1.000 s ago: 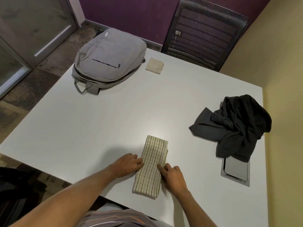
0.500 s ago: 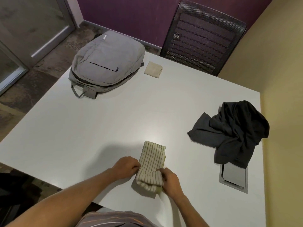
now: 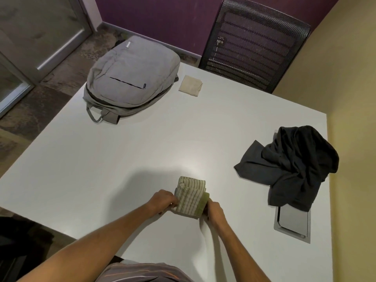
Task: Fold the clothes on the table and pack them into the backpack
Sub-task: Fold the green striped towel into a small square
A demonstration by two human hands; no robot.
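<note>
A cream cloth with thin green stripes (image 3: 191, 197) lies doubled over between the hands. The left hand (image 3: 162, 202) and right hand (image 3: 214, 212) curl their fingers round its near end, lifting the fold above the table (image 3: 122, 159).

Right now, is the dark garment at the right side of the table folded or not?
Not folded. The dark garment lies in a crumpled heap with loose creases, one flap spread flat toward the table middle, its near edge covering part of the grey floor-box lid.
</note>
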